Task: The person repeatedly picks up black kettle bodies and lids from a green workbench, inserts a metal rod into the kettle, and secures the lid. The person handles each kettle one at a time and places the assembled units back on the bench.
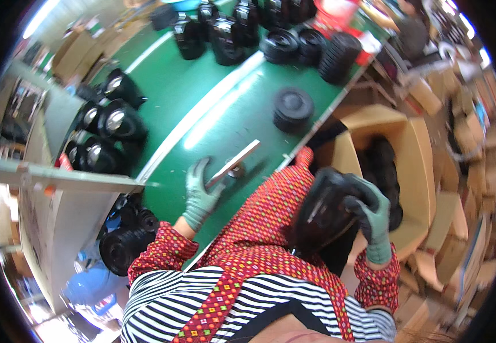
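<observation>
A: Looking down on a workbench scene, and taking in what first?

B: Seeing a green table [248, 114], running diagonally past a red patterned apron [259, 208] and, at right, an open cardboard box [421, 177] containing dark pieces [382, 171]. Also spotting glossy black bottles [228, 41], standing toward the table's far end.

A: And finding the black vessel where?

B: Locating the glossy black vessel [323, 214] in front of the apron, between table and box. Tilting rather than standing upright, with its long axis slanting from upper right to lower left, and pointing its lower end back toward the wearer's body. Not making out which end bears a neck.

A: Gripping it how?

B: Grasping it by the right side with a green-gloved right hand [377, 214], wrapping dark-coated fingers over the surface.

A: And opposite?

B: Reaching over the table with a gloved left hand [200, 197], meeting the near end of a pale strip [242, 155] between thumb and fingers; not being able to tell whether gripping. Angling the strip away and rightward, past a small metallic piece [236, 171].
</observation>
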A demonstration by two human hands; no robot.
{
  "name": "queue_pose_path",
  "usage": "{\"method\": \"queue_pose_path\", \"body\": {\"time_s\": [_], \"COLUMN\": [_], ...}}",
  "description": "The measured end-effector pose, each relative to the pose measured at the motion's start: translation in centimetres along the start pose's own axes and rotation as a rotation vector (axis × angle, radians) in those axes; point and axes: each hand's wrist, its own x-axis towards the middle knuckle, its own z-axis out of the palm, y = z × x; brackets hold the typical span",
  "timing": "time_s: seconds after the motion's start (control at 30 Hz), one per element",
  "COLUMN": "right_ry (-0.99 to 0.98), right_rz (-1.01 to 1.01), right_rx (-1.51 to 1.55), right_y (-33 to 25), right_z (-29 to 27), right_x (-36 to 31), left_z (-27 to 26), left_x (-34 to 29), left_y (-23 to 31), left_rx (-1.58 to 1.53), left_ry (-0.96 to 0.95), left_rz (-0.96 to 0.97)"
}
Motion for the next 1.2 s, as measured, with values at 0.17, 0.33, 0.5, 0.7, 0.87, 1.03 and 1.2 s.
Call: {"method": "queue_pose_path", "body": {"time_s": [0.17, 0.33, 0.5, 0.7, 0.87, 1.03, 1.2], "right_ry": [0.160, 0.030, -0.072, -0.144, -0.131, -0.156, -0.151], "right_rz": [0.020, 0.256, 0.263, -0.530, -0.490, -0.447, -0.466], "right_rx": [0.301, 0.775, 0.501, -0.539, -0.497, -0.475, -0.450], "right_y": [-4.4, 0.9, 4.0, 6.6, 6.5, 7.4, 6.6], "right_z": [0.8, 8.2, 15.0, 18.3, 18.1, 17.6, 18.3], "right_x": [5.2, 9.0, 10.6, 8.0, 8.6, 8.5, 8.8], "left_z": [-2.5, -6.1, -6.6, -4.9, -2.4, -1.4, -7.2], "left_x": [0.4, 1.2, 4.6, 20.2, 32.0, 34.8, 34.5], "left_y": [8.8, 9.5, 5.5, -4.4, -8.6, -10.2, -13.2], "left_rx": [-0.622, -0.806, -1.090, -0.779, -0.322, -0.116, 0.243], "left_ry": [-0.358, -0.370, -0.154, 0.139, 0.300, 0.302, 0.606], "left_rz": [0.235, 0.277, -0.300, -0.287, -0.346, -0.348, -0.526]}}
